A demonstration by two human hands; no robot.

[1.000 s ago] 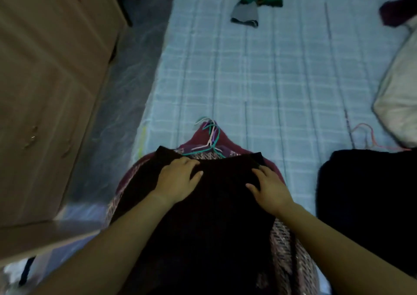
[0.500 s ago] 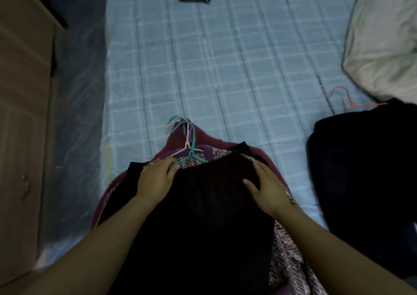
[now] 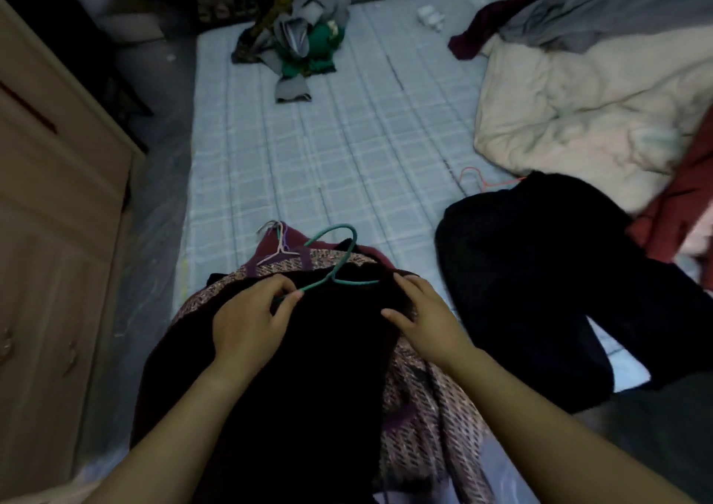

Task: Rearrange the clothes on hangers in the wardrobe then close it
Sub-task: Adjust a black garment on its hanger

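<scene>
— What is seen at the far left?
— The wardrobe (image 3: 58,233) is seen along the left edge, beside the bed (image 3: 308,148). More of the bed is taken in than half a second ago, the view having been tipped upward.

— And the left hand (image 3: 247,326)?
— Earlier it was laid flat on the top edge of the black garment (image 3: 328,380). Now its grip is clamped on the teal hanger (image 3: 335,277), and the end of one arm is pinched between thumb and forefinger.

— Where is that hanger found?
— It has been drawn out of the bundle of pale hangers (image 3: 281,242), which is left on the maroon garment (image 3: 270,251) just behind. Its hook is raised above the black garment's collar. The black garment is spread over a pink patterned garment (image 3: 432,426) at the near edge of the bed.

— The right hand (image 3: 424,322)?
— It is kept at the garment's upper right edge, beside the hanger's other arm. The fingers are bent onto the cloth and the thumb is held out. Whether its grip is closed on the cloth cannot be told.

— Further right?
— Black trousers (image 3: 540,272) are spread on the bed, apart from the pile. A pink hanger (image 3: 483,184) is seen at their upper edge, and a cream duvet (image 3: 578,118) is heaped behind.
</scene>
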